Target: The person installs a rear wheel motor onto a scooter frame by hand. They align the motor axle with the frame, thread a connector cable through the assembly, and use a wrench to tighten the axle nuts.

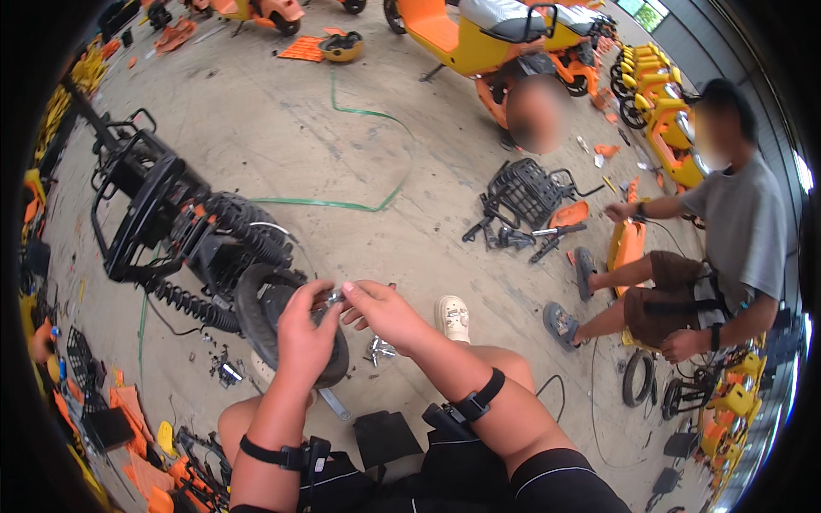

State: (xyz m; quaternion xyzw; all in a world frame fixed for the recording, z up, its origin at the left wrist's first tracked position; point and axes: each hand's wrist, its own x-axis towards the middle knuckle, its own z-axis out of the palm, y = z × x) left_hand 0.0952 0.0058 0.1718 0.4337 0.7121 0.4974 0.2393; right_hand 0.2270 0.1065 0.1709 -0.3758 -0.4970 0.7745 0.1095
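Both your hands are up close together, fingertips meeting at a small silvery metal part. Your left hand has it pinched between thumb and fingers. Your right hand comes in from the other side, thumb against it, fingers curled; can't tell if it grips or only steadies. Part's too small and covered to make out its shape.

Behind and below your left hand: a black rubber-tyred wheel, joined to a bare black tubular-metal scooter frame lying off to that hand's left, black coil springs beside the wheel.

On the floor under your right hand: a loose cluster of silvery metal pieces. Below your left hand: a flat silver metal wrench-like bar. Left of that hand: a small heap of dark and shiny hardware.

Farther out past your right hand: a black grid-pattern basket. Well right of it, a seated co-worker in a grey T-shirt.
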